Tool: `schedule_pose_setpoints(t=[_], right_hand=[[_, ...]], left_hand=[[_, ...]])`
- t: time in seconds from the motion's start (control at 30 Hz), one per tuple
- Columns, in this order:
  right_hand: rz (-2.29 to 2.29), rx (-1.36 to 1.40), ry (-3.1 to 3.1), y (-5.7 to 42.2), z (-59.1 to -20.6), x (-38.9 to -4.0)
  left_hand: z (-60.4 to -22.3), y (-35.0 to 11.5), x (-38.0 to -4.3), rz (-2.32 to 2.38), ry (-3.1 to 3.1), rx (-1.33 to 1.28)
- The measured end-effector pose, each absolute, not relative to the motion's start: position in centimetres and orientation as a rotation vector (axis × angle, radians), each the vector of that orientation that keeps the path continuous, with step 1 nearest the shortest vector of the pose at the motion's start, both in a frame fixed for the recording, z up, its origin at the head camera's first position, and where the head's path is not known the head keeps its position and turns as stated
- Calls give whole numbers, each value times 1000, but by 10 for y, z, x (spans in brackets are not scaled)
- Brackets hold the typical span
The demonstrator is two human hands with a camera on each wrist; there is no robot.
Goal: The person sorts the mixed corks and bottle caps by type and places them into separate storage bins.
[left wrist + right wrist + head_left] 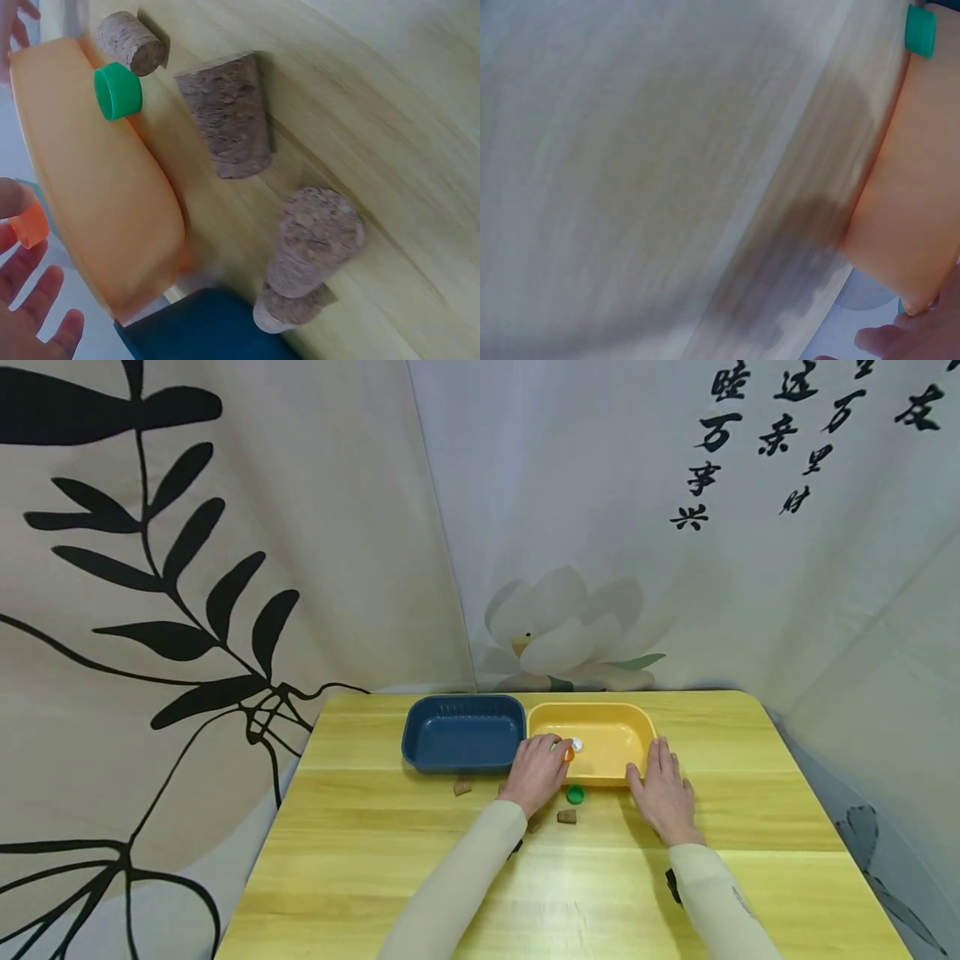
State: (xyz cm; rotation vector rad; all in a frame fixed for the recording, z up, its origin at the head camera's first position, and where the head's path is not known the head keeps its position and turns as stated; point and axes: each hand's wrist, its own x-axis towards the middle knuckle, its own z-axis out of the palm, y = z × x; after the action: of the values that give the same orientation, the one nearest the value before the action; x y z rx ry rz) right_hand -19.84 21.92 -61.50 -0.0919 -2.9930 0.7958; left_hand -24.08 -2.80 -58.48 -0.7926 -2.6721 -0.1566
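Observation:
My left hand is over the left part of the yellow tray, pinching an orange bottle cap between thumb and finger. A white cap shows just beyond those fingertips, within the tray's outline. At the tray's right end, my right hand rests against the rim with its fingers extended. It holds nothing that I can see. On the table at the tray's near side is a green bottle cap. Close by lies a cork stopper. More cork stoppers lie around the left forearm, partly hidden in the head view.
A dark blue tray stands directly left of the yellow one. Near its front edge lies another cork piece. The wooden table ends at the back against a printed curtain.

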Motion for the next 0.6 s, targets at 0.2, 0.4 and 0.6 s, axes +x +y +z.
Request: schedule_pose_setpoints(t=[0.2,0.4,0.6], right_hand=[[785,-90,-2986,219,-614,-198],[779,-96,-2977,220,-615,-201],[780,-97,-2994,220,-617,-202]], left_hand=[[-587,-20,-250,-173,-2753,-770],[-585,-15,-259,-161,-2821,-756],[-580,-12,-270,-114,-2965,-746]])
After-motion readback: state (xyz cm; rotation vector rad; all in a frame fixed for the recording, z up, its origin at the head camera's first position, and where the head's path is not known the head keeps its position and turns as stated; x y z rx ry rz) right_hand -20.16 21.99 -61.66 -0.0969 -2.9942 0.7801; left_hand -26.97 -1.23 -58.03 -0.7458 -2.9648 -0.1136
